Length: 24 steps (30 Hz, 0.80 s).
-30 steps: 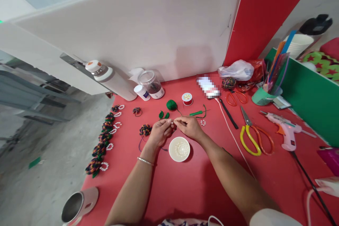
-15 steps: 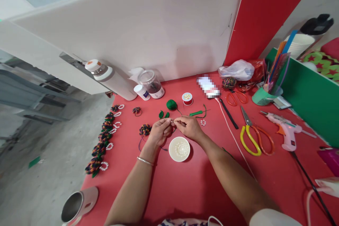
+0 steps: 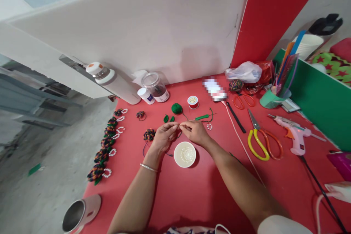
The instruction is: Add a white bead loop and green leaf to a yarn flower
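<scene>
My left hand (image 3: 165, 137) and my right hand (image 3: 195, 131) meet fingertip to fingertip above the red table. Both are closed in a pinch; what lies between the fingertips is too small to make out. Just below them stands a white bowl (image 3: 177, 161) with many pearl beads (image 3: 187, 154) in it. A multicoloured yarn ball (image 3: 149, 135) lies left of my left hand, with dark yarn trailing from it. Beyond the fingertips are two green leaf pieces (image 3: 166, 118), a green yarn ball (image 3: 177, 108) and a green-handled crochet hook (image 3: 202, 117). A small pearl ring (image 3: 209, 127) lies by my right hand.
Along the left edge runs a row of yarn pieces (image 3: 106, 142) with pearl loops. A mug (image 3: 91, 206) stands front left, a bottle (image 3: 123, 87) behind. Rightward lie a phone (image 3: 215, 89), scissors (image 3: 257, 135) and a glue gun (image 3: 297, 135) with its cord.
The view has shifted slightly. My hands stay pinched together, and the fingertips have moved a little; the small light speck between them earlier is no longer distinct.
</scene>
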Motion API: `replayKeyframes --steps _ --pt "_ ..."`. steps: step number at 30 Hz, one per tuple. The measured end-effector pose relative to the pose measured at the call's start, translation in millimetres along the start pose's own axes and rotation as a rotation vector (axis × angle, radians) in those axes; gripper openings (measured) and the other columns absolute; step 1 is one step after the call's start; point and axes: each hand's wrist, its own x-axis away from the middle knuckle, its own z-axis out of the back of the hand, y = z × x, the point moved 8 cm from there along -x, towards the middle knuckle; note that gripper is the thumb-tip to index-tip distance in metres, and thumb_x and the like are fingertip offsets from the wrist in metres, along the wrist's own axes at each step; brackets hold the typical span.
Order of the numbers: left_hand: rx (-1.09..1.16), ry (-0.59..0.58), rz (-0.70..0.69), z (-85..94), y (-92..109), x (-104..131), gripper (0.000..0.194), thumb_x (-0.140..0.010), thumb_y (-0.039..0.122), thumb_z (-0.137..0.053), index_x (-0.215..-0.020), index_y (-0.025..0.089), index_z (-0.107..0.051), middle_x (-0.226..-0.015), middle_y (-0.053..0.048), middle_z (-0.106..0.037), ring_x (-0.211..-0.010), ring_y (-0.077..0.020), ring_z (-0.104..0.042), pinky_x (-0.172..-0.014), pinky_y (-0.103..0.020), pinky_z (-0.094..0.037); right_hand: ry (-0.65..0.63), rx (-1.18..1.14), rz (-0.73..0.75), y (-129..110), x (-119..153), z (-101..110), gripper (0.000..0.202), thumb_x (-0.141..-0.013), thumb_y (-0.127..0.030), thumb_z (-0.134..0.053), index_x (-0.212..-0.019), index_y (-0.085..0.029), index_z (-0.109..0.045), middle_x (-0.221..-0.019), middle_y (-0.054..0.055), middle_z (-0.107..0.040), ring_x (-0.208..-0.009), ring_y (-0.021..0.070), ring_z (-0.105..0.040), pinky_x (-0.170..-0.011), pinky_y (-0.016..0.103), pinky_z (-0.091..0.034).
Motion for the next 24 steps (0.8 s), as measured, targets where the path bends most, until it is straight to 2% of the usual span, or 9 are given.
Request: replayKeyframes --steps 7,16,21,24 --pt "-0.048 0.022 -0.008 2.9 -0.3 0.5 0.033 -0.062 0.031 -0.090 -0.084 0.011 -0.074 -0.046 0.006 -0.048 -0.040 -0.0028 -0.034 -0.044 -0.018 -0.023 -0.033 0.015 0.005 -0.6 1.6 -2.6 0.015 -0.090 -0.024 -0.061 -0.085 -0.020 -0.074 -0.065 -0.001 -0.064 -0.056 0.0103 -0.049 -0.059 0.022 -0.036" --pt "-0.142 0.028 -0.032 2.9 3.2 2.4 0.037 -0.063 0.038 -0.089 -0.081 0.011 -0.073 -0.043 0.008 -0.044 -0.041 -0.0038 -0.033 -0.047 -0.020 -0.029 -0.051 0.052 0.023 2.7 2.1 -6.5 0.015 -0.093 -0.026 -0.062 -0.086 -0.022 -0.075 -0.078 0.002 -0.073 -0.065 0.0128 -0.060 -0.065 0.023 -0.040" --pt "-0.319 0.107 -0.111 12.3 3.0 0.7 0.040 -0.066 0.047 -0.085 -0.073 0.012 -0.069 -0.046 0.005 -0.050 -0.043 -0.0054 -0.037 -0.047 -0.020 -0.031 -0.050 0.049 0.003 3.6 2.1 -5.9 0.014 -0.091 -0.028 -0.064 -0.086 -0.021 -0.076 -0.074 0.001 -0.072 -0.062 0.0118 -0.057 -0.062 0.023 -0.039" --pt "-0.373 0.113 -0.141 15.2 -0.7 -1.1 0.042 -0.070 0.051 -0.082 -0.069 0.013 -0.066 -0.055 0.001 -0.057 -0.048 -0.0071 -0.044 -0.050 -0.020 -0.035 -0.044 0.033 -0.012 3.2 2.1 -4.8 0.014 -0.090 -0.030 -0.065 -0.086 -0.020 -0.075 -0.070 0.000 -0.068 -0.058 0.0107 -0.053 -0.059 0.022 -0.037"
